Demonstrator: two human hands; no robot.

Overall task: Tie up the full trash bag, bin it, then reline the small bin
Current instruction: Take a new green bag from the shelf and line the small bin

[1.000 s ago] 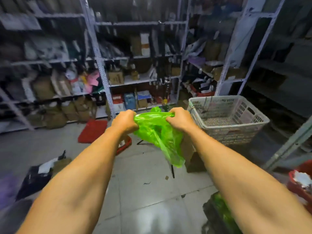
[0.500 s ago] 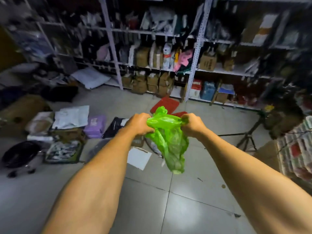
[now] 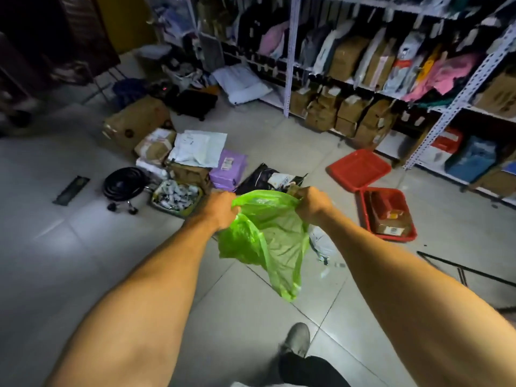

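Dim stockroom, parcels all over the tiled floor (image 3: 83, 261). Left hand (image 3: 216, 209) and right hand (image 3: 311, 203) both fisted on the green bag (image 3: 265, 241) rim, spreading it mid-air, probably for relining. Small bin nowhere visible.

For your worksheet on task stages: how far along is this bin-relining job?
Done: nothing here proves the full bag was tied or binned. In hand: left hand and right hand hold a thin empty green plastic bag open at its rim. Left: fitting it; no small bin in view.
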